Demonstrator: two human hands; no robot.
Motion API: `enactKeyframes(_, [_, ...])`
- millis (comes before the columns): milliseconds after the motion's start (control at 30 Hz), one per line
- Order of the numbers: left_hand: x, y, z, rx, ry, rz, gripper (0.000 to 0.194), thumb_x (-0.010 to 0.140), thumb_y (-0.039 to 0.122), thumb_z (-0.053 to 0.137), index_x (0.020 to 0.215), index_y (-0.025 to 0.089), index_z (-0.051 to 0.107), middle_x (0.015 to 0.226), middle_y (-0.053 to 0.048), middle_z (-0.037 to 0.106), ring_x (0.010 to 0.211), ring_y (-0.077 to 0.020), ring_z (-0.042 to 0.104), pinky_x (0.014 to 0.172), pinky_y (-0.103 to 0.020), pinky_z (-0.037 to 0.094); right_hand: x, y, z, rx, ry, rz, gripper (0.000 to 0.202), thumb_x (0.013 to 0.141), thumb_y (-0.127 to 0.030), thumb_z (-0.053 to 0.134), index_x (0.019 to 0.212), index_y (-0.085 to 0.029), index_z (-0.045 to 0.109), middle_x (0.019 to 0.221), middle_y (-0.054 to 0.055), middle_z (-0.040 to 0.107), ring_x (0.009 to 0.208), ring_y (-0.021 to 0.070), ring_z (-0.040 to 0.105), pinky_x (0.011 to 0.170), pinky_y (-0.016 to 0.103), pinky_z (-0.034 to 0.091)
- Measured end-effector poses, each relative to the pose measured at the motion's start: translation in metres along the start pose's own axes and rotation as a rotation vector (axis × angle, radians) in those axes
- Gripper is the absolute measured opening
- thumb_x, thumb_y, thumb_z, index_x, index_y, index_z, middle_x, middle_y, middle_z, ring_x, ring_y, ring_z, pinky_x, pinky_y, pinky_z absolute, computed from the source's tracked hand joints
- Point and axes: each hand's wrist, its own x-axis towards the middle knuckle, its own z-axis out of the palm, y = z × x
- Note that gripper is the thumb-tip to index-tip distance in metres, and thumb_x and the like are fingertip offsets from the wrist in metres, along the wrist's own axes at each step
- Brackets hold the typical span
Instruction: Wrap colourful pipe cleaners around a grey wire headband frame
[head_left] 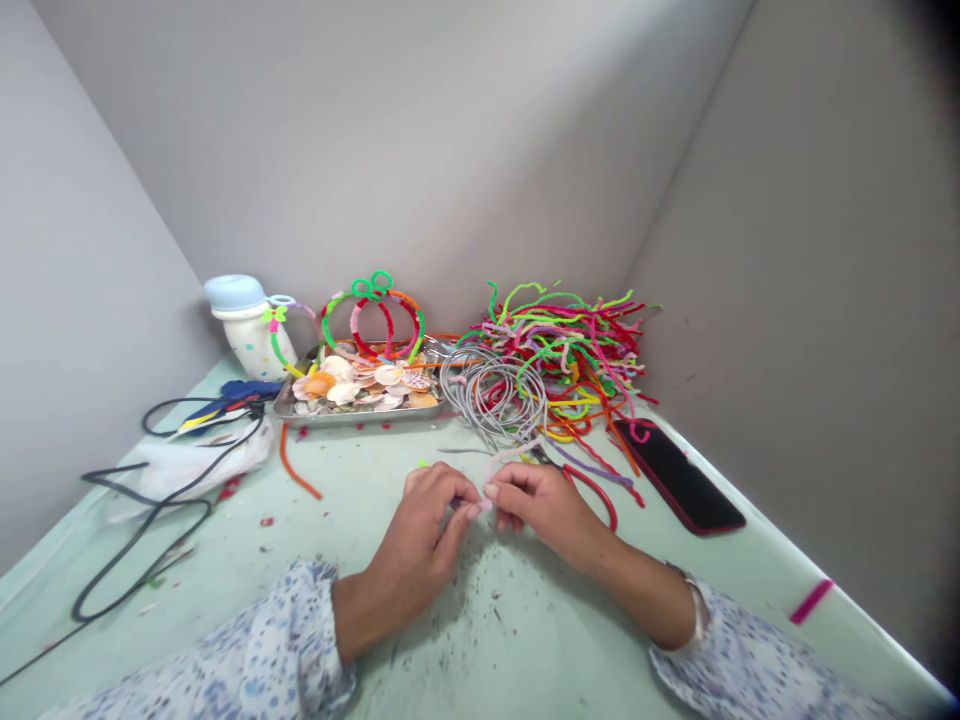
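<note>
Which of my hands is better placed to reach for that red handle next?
Probably your right hand: the red handle lies just beside it, while your left hand is farther away. Both seem to pinch the pale fuzzy stem.

Pale strip (501, 457), centre: fuzzy, matt. Pipe cleaners (562, 340), far right: fuzzy, matt. Tray (360, 419), far left: smooth, shiny metal. Phone (675, 475), right: smooth, glossy. Bottle (255, 345), far left: smooth, plastic-looking. Bag (210, 462), left: thin, crinkled plastic. Sleeves (247, 645), near: soft-looking cloth.

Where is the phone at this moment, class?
In the head view, the phone lies near the table's right edge, to the right of the right hand, its far end beside the pile of fuzzy stems.
</note>
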Motion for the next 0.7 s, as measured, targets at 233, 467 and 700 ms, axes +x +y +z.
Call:
enactKeyframes(233, [0.001,0.0,0.0,-0.003,0.009,-0.032,0.015,0.095,0.025,0.044,0.088,0.022,0.057,0.086,-0.004,0.06,0.086,-0.0215,0.053,0.082,-0.037,0.038,0.002,0.008,0.004,0.11,0.062,-0.105,0.019,0.08,-0.035,0.069,0.08,-0.019,0.059,0.066,-0.006,0.056,0.052,0.0089,0.054,0.051,0.022,0.042])
enactKeyframes(467, [0.001,-0.001,0.0,-0.006,0.038,-0.052,0.014,0.096,0.025,0.044,0.089,0.021,0.057,0.087,-0.003,0.059,0.087,-0.0214,0.052,0.083,-0.036,0.038,-0.001,0.01,0.004,0.027,0.058,-0.158,0.016,0.089,-0.034,0.06,0.087,-0.019,0.062,0.064,-0.005,0.057,0.054,0.01,0.054,0.054,0.022,0.042])
enactKeyframes(700, [-0.001,-0.001,0.001,-0.044,0.092,-0.069,0.011,0.096,0.023,0.046,0.093,0.021,0.056,0.09,-0.003,0.058,0.088,-0.0204,0.052,0.081,-0.034,0.039,-0.004,0.011,0.002,-0.011,0.02,-0.192,0.017,0.09,-0.031,0.057,0.102,-0.02,0.062,0.076,-0.002,0.061,0.062,0.0115,0.057,0.059,0.023,0.046])
